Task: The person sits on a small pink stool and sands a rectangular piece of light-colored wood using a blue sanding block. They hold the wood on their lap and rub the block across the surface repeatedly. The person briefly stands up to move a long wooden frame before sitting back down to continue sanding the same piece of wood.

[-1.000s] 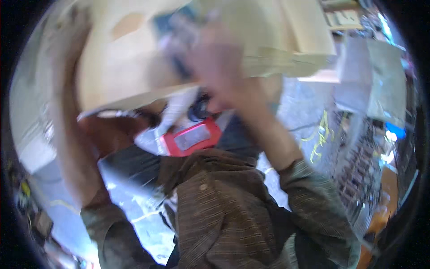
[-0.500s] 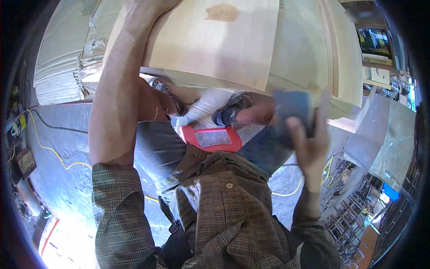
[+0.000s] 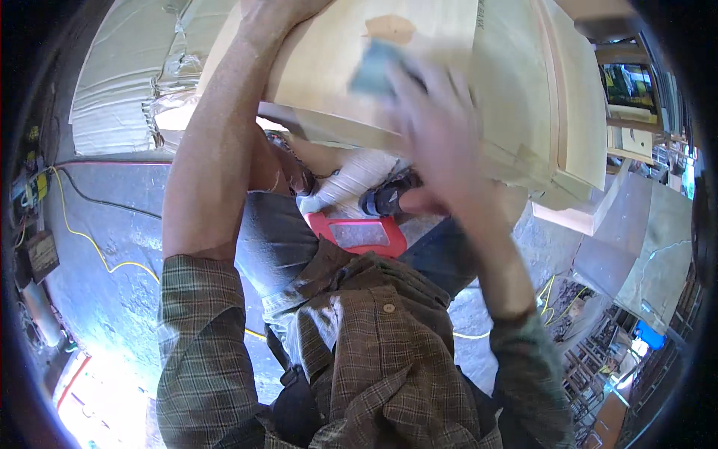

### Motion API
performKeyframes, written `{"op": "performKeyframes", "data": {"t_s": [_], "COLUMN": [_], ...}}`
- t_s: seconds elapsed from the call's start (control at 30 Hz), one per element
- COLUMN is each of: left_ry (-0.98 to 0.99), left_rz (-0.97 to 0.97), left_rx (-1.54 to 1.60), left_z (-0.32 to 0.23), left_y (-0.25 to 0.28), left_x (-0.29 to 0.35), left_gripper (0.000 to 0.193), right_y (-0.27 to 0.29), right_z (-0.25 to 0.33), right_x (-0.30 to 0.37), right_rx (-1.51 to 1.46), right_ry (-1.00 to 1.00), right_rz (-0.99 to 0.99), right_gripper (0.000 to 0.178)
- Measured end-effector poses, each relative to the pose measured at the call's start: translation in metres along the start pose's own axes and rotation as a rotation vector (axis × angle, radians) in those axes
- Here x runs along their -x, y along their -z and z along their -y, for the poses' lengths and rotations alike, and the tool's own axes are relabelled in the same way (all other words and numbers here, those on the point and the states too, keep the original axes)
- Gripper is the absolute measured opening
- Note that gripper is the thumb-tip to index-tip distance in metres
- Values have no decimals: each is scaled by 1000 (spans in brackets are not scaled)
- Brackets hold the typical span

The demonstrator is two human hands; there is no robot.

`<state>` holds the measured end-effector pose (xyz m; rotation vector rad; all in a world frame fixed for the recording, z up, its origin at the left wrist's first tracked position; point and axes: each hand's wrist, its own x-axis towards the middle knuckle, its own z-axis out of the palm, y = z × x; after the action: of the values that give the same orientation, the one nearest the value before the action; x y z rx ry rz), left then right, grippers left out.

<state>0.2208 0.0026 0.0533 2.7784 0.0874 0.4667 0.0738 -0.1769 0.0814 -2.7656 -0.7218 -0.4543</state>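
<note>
A pale wooden panel [image 3: 329,90] lies in front of me, with an orange-brown patch [image 3: 390,28] near its far part. My right hand [image 3: 437,101], smeared by motion, is over the panel's near right part. In its fingers is a flat, dark blue-grey piece of sandpaper [image 3: 372,71], just short of the patch; whether it presses on the wood I cannot tell. My left hand [image 3: 288,9] reaches the panel's upper left side, and its fingers are cut off by the picture's top edge.
Torn cardboard [image 3: 120,82] lies left of the panel. More boards [image 3: 580,112] with a raised edge stand to the right. Between my legs is a red plastic frame or seat [image 3: 393,238]. A yellow cord [image 3: 82,233] runs over the floor at left.
My right hand has swung from beyond the panel's near right edge up and left over the panel, carrying the sandpaper. My left hand stays on the panel; the whole view has shifted slightly.
</note>
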Motion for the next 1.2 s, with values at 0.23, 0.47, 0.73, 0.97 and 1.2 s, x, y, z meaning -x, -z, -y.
{"op": "performKeyframes", "data": {"t_s": [0.23,0.47,0.73,0.97,1.2], "left_ry": [14,18,0,3,-6], "left_rz": [-180,-34,16,-129,-126], "left_rx": [-81,-24,3,-1,-15], "left_z": [4,18,-4,5,8], "left_y": [-13,5,2,-9,-7], "left_x": [0,1,-1,5,1], "left_gripper": [48,47,48,47,46], "right_y": [-12,-38,-18,-22,-10], "right_z": [10,-8,-30,-30,-15], "right_x": [0,-55,-49,-21,3], "right_rx": [2,37,59,60,70], "right_ry": [99,82,-69,24,136], "right_rz": [-55,-112,41,-76,-49], "right_gripper": [34,30,31,27,29]}}
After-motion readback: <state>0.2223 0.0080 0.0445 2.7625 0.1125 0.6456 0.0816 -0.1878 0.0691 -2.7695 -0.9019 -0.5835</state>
